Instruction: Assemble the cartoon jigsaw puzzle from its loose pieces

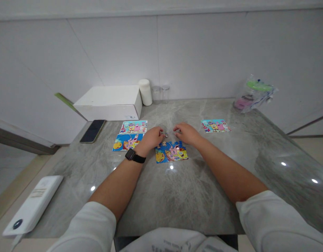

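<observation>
A jigsaw puzzle (172,154) with a blue cartoon picture lies in front of me, its upper edge uneven with pieces out of line. My left hand (151,138) hovers at its upper left, fingers bent and thumb slightly apart from them. Just right of that thumb is a small loose puzzle piece (166,135); whether they touch is hard to see. Beyond the puzzle's upper right corner, my right hand (187,133) has curled fingers spread apart, holding nothing. Partly behind my left wrist lies a matching blue picture card (126,142).
Above the blue card is a pink-and-turquoise picture (134,126); a similar picture (216,125) lies right. A phone (92,131), white box (106,101), white bottle (145,92), clear jars (160,94), bagged tub (253,94) and white power bank (34,204) stand around the grey table (182,196).
</observation>
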{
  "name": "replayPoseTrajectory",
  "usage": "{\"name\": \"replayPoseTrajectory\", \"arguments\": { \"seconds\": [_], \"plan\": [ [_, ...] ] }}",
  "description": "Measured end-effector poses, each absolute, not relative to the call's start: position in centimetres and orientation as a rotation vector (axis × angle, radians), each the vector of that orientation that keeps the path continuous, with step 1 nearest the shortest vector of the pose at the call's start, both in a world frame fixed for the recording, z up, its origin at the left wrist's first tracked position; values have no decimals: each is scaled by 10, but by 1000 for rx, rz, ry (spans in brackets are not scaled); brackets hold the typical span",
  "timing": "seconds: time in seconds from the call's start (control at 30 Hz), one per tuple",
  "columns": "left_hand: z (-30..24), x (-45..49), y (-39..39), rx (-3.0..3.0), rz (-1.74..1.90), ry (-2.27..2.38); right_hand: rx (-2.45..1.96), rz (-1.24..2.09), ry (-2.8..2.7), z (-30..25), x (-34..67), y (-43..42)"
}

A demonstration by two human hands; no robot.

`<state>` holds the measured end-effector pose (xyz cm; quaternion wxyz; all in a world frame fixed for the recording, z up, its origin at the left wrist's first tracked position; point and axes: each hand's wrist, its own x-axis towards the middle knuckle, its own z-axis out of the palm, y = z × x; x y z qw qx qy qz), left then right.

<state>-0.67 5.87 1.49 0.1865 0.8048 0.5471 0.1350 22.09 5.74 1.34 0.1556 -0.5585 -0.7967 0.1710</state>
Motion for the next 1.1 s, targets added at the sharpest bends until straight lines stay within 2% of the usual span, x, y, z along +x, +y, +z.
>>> {"name": "replayPoseTrajectory", "arguments": {
  "seconds": [0.3, 0.5, 1.1],
  "plan": [
    [38, -22, 54, 2333, -69, 1363, -1475, 496, -2611, 21, 197, 38],
    [38, -17, 49, 2300, -81, 1395, -1488, 550, -2623, 15, 191, 34],
    [37, -16, 53, 2338, -8, 1222, -1400, 1081, -2260, 18, 204, 46]
  ]
}}
